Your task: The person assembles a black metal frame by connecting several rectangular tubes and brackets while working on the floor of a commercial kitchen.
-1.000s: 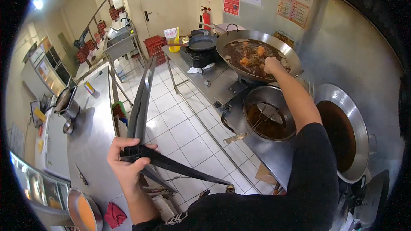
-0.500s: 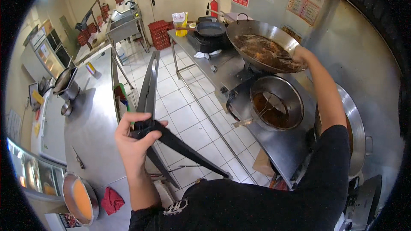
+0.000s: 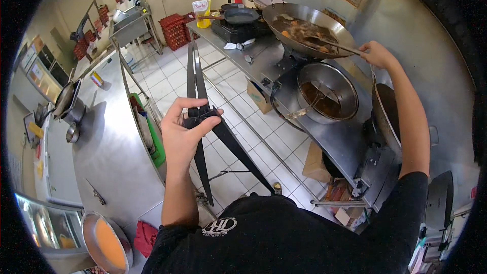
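Observation:
My left hand (image 3: 188, 134) is closed around the hub of a black tripod-like stand (image 3: 238, 155), whose long narrow legs spread up and down from the grip above the floor. At the upper right, my right hand (image 3: 378, 55) grips the end of a long-handled cooking utensil (image 3: 346, 48). Its head dips into the dark bubbling oil of a large wok (image 3: 346, 33), where browned pieces of food float. What kind of head it has is hard to make out. Nearer me, a wire skimmer (image 3: 307, 110) rests across a deep metal bowl (image 3: 351, 78) with brown oil inside.
Another big pan (image 3: 388, 114) stands under my right forearm. Farther back on the steel counter (image 3: 269, 63) are a small frying pan (image 3: 241, 16) and a yellow pouch (image 3: 202, 18). At left, the steel table (image 3: 119, 147) carries an orange-filled bowl (image 3: 107, 241) and a red cloth (image 3: 146, 238).
My right hand has drawn back from the wok's rim, and the utensil's handle now shows. My left hand and the black stand appear farther right as the view shifts.

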{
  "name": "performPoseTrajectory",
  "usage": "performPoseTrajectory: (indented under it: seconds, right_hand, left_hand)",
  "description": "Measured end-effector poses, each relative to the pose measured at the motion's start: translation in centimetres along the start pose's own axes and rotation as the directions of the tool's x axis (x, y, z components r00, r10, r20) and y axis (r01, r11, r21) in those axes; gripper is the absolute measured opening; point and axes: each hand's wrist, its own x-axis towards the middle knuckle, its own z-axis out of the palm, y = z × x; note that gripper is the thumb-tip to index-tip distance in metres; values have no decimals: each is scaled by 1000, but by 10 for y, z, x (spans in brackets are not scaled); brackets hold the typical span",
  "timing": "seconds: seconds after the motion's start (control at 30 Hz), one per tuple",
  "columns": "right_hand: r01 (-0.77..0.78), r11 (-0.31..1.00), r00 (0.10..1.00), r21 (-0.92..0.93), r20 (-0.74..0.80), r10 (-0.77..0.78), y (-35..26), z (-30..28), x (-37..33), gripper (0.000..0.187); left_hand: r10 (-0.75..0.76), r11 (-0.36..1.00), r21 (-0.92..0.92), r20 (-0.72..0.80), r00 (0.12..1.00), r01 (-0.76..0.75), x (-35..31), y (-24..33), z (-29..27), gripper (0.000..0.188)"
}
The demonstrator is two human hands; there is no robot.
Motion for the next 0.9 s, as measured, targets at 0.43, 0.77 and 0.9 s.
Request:
performPoseTrajectory:
  seconds: [0.43, 0.77, 0.9]
  right_hand:
    - [-65, 929, 980, 365, -154, 129, 28, 78, -133, 38]
    - [-162, 777, 915, 609, -203, 349, 19, 166, -168, 37]
    - [-79, 870, 874, 488, -386, 296, 4, 174, -196, 35]
  left_hand:
    - [-17, 999, -47, 135, 991, 23, 7, -51, 0, 38]
    - [-78, 996, 50, 0, 997, 78, 17, -56, 12, 48]
    - [-54, 997, 54, -6, 999, 54, 16, -53, 20, 45]
